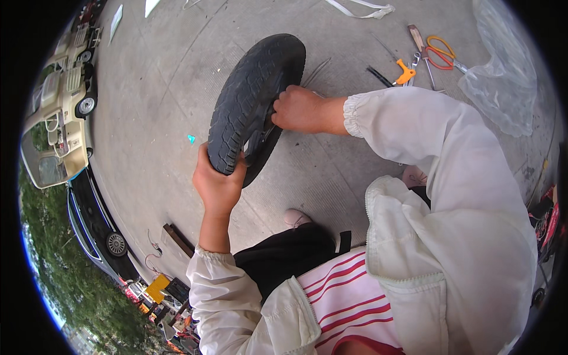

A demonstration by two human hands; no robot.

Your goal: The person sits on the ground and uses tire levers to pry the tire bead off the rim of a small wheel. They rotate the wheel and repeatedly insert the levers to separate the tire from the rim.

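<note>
A black rubber tyre, greyish along its grooved tread, is held on edge at a slant, its far end toward the upper right of the head view. The tread faces left; the hollow side, dark and partly hidden, turns right, the whole showing as a narrow oval

Outdoor workshop: tire, screwdriver, car
</note>
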